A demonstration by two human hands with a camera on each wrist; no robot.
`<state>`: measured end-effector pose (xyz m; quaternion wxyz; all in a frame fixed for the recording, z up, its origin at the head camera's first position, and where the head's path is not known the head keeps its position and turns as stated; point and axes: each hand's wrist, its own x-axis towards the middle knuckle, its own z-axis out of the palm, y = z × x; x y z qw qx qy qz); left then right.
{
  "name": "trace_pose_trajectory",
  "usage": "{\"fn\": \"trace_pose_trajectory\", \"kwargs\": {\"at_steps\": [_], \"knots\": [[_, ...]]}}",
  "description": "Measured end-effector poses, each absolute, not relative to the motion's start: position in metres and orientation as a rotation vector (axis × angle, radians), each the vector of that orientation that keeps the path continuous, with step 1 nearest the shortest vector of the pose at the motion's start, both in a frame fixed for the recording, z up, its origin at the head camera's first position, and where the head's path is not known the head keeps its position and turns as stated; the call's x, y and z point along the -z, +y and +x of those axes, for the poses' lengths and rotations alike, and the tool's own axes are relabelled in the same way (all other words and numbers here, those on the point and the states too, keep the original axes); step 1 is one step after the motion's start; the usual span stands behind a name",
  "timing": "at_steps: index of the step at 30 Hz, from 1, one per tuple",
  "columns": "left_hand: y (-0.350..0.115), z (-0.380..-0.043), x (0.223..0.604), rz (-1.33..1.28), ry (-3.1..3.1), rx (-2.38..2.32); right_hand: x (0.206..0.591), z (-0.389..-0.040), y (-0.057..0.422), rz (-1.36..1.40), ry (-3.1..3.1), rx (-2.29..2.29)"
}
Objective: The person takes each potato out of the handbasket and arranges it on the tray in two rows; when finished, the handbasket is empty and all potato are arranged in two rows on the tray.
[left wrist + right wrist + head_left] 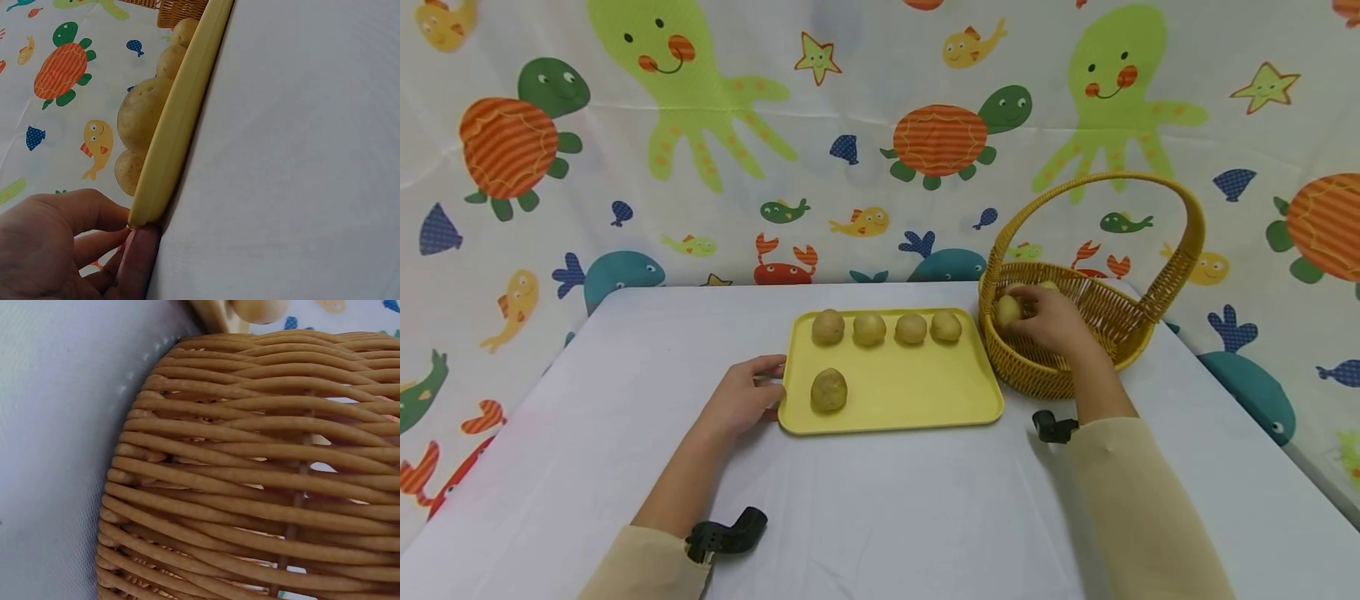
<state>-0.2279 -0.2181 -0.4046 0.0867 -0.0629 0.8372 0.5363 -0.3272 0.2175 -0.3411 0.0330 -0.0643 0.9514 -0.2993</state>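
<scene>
A yellow tray (910,375) lies on the white table, with several potatoes in a row along its far side, such as the far-left potato (828,327). One more potato (829,391) sits near the tray's front left corner. My left hand (747,395) pinches the tray's left rim, fingers above and below the edge in the left wrist view. Inside the wicker basket (1037,379), my right hand (1051,321) grips a potato (1008,311) near the basket's left wall. Behind that hand another potato (1048,286) shows partly. The basket's weave hides the right hand in the right wrist view.
The basket's tall arched handle (1105,177) rises over the right forearm. Its body stands against the tray's right side. A patterned sea-animal cloth (850,108) hangs behind the table (880,508). Each wrist wears a black device, such as the left wrist device (727,535).
</scene>
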Motion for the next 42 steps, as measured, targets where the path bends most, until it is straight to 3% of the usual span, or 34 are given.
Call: {"fn": "trace_pose_trajectory", "kwargs": {"at_steps": [42], "knots": [[-0.218, -0.227, 0.403, -0.160, 2.517, -1.560, 0.319, -0.285, 0.214, -0.169, 2.842, 1.411]]}}
